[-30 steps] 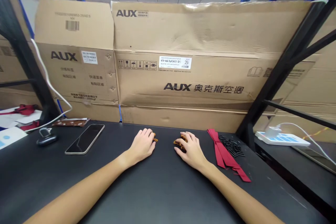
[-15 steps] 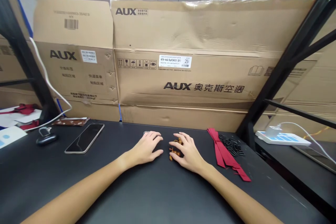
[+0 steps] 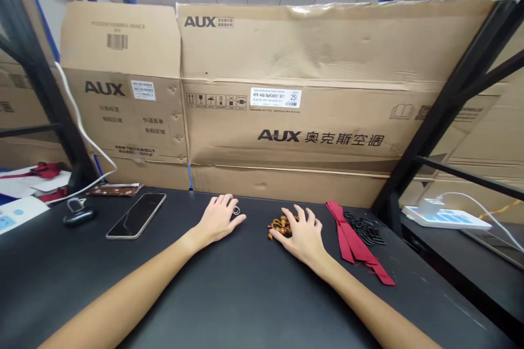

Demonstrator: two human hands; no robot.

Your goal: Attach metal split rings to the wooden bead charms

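Near the middle of the black table, my left hand rests palm down with its fingers stretched and the thumb apart. A small metal ring shows beside its fingers, partly hidden by them. To the right, my right hand arches over a cluster of brown-amber beads with yellowish cord. Its fingers are spread, and the hand covers the right part of the beads. Whether the fingertips touch the beads, I cannot tell.
Red ribbon strips and a pile of black rings lie right. At left are a phone, a dark glossy case and a brown packet. Cardboard walls the back; a power strip sits far right.
My hands have moved apart, the left one leftward and the right one rightward. More of the beads and the metal ring now shows. The whole view has shifted slightly.
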